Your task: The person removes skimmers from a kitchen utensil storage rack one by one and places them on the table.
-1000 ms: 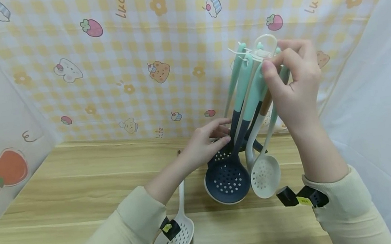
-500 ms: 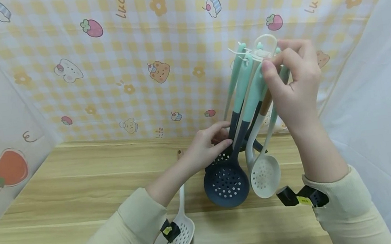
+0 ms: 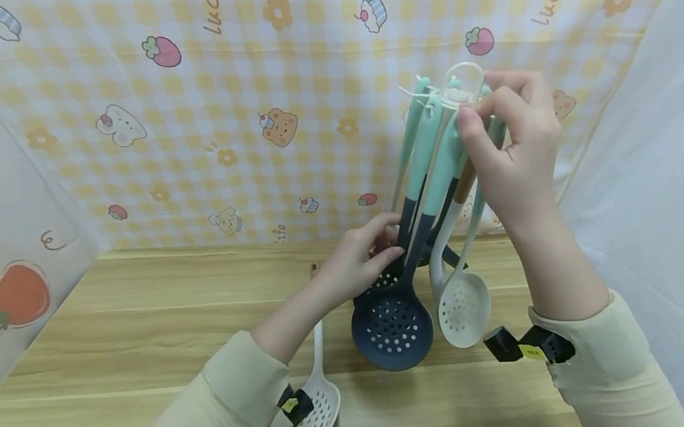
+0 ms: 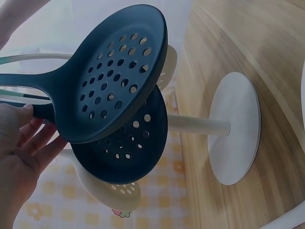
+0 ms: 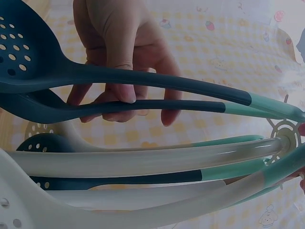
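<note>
beneath the rack top [image 3: 454, 96], gripped by curled right hand [image 3: 514, 132], rear dark skimmer [image 4: 119, 169] pinched by left hand [image 3: 362, 257], thumb against fingers.

Cream-sleeved arms [image 3: 182, 425] reach forward; bare left hand [image 3: 360, 257] pinches near the wood-grain desk's [image 3: 138, 324] back edge, bare right hand [image 3: 517, 128] higher.

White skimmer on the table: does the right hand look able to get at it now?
Probably not readily: the right hand holds the rack's top, and in the head view the left arm crosses the skimmer's handle.
</note>
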Action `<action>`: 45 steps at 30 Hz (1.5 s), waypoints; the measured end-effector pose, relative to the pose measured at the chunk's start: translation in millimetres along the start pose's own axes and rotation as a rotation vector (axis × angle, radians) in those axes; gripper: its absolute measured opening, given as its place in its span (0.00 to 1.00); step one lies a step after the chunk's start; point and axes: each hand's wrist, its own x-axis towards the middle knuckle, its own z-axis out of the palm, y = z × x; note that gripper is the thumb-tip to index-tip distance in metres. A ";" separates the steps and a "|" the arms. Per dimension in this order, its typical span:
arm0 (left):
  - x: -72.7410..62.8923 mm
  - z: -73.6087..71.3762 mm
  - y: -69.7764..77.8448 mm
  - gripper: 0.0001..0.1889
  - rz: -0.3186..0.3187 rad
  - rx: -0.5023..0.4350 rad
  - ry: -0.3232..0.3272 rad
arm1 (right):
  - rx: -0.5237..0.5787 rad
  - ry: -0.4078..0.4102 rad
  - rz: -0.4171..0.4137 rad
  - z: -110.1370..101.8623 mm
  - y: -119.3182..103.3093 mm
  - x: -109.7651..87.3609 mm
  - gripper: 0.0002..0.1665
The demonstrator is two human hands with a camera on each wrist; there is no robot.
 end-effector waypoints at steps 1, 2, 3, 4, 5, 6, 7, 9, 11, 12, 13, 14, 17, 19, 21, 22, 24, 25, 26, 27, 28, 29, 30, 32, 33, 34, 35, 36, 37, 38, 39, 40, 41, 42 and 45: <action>-0.2 -0.3 0.1 0.18 0.002 0.001 -0.001 | 0.001 0.000 -0.002 0.1 0.2 -0.1 0.22; -0.4 -0.7 0.5 0.18 0.003 0.001 -0.002 | 0.001 0.000 -0.003 0.2 0.3 -0.3 0.22; -0.5 -1.0 0.5 0.18 0.004 0.003 -0.003 | 0.006 0.004 0.003 0.6 0.3 -0.3 0.22; -0.7 -1.1 0.5 0.18 0.005 0.007 -0.003 | 0.009 0.009 0.008 0.8 0.3 -0.4 0.22; -0.8 -1.5 0.7 0.18 0.005 0.008 -0.005 | 0.008 0.010 0.007 0.9 0.4 -0.6 0.22; -0.9 -1.7 0.5 0.18 0.006 0.010 -0.005 | 0.008 0.011 0.006 1.0 0.5 -0.7 0.23; -1.1 -1.9 0.4 0.18 0.007 0.012 -0.006 | 0.007 0.012 0.003 1.1 0.6 -0.8 0.23; -1.2 -2.2 0.0 0.18 0.008 0.019 -0.007 | 0.006 0.014 -0.002 1.1 0.8 -1.0 0.23; -1.5 -2.7 0.8 0.18 0.006 0.025 -0.005 | 0.005 0.016 -0.006 1.2 0.9 -0.9 0.23; -1.6 -2.8 1.0 0.18 0.005 0.028 -0.005 | 0.005 0.017 -0.008 1.2 1.0 -0.8 0.23; -1.7 -2.9 1.3 0.18 0.004 0.029 -0.005 | 0.005 0.017 -0.010 1.2 1.0 -0.8 0.23; -1.8 -3.0 1.5 0.18 0.004 0.031 -0.005 | 0.006 0.017 -0.011 1.2 1.1 -0.7 0.23; -2.1 -3.6 2.4 0.18 0.007 0.028 0.005 | 0.007 0.016 -0.013 1.5 1.0 -0.5 0.23; -2.1 -4.2 2.7 0.18 0.012 0.022 0.017 | 0.009 0.016 -0.014 1.6 0.9 -0.5 0.23; -2.0 -4.8 2.8 0.17 0.020 0.012 0.028 | 0.011 0.015 -0.014 1.7 0.9 -0.5 0.23; -2.0 -5.1 2.8 0.17 0.023 0.005 0.032 | 0.011 0.015 -0.013 1.7 1.0 -0.5 0.23; -2.2 -5.7 2.9 0.16 0.031 -0.003 0.037 | 0.011 0.014 -0.010 1.6 1.1 -0.4 0.23; -2.3 -6.2 3.5 0.16 0.035 -0.010 0.039 | 0.011 0.014 -0.008 1.6 1.2 -0.3 0.23; -2.4 -6.8 4.3 0.16 0.039 -0.016 0.042 | 0.011 0.014 -0.004 1.5 1.3 -0.2 0.23; -2.7 -7.4 5.0 0.15 0.043 -0.021 0.047 | 0.011 0.014 -0.001 1.5 1.3 -0.3 0.23; -2.9 -8.0 5.7 0.15 0.048 -0.026 0.052 | 0.010 0.014 0.002 1.5 1.3 -0.3 0.23; -3.1 -8.7 6.5 0.15 0.055 -0.028 0.057 | 0.011 0.014 0.004 1.5 1.3 -0.4 0.22; -3.2 -9.3 7.3 0.15 0.062 -0.031 0.062 | 0.011 0.014 0.005 1.5 1.4 -0.6 0.22; -2.9 -10.3 8.7 0.15 0.075 -0.035 0.069 | 0.010 0.014 0.005 1.4 1.4 -0.7 0.22; -2.7 -10.6 9.1 0.15 0.081 -0.038 0.071 | 0.011 0.015 0.003 1.3 1.5 -0.8 0.23; -2.7 -11.0 9.5 0.16 0.087 -0.039 0.073 | 0.012 0.015 0.001 1.3 1.6 -0.9 0.23; -2.6 -11.5 10.0 0.16 0.092 -0.044 0.074 | 0.013 0.016 -0.001 1.3 1.8 -1.0 0.23; -2.6 -11.8 10.4 0.16 0.096 -0.045 0.077 | 0.013 0.017 -0.003 1.3 1.9 -1.1 0.23; -2.6 -12.2 10.7 0.16 0.099 -0.048 0.080 | 0.015 0.018 -0.004 1.4 2.0 -1.1 0.23; -2.8 -12.6 11.1 0.17 0.103 -0.050 0.082 | 0.018 0.019 -0.006 1.4 2.1 -1.0 0.23; -3.1 -13.0 11.4 0.17 0.107 -0.049 0.085 | 0.017 0.019 -0.009 1.4 2.1 -1.0 0.23; -3.5 -13.5 11.6 0.17 0.110 -0.048 0.087 | 0.017 0.020 -0.010 1.4 2.1 -0.9 0.23; -4.1 -14.0 11.8 0.17 0.112 -0.049 0.088 | 0.018 0.021 -0.010 1.3 2.1 -1.0 0.23; -4.8 -14.6 11.9 0.17 0.113 -0.048 0.089 | 0.018 0.021 -0.010 1.2 2.1 -1.0 0.23; -8.1 -17.1 11.6 0.17 0.119 -0.042 0.097 | 0.019 0.022 -0.010 1.3 2.3 -1.0 0.23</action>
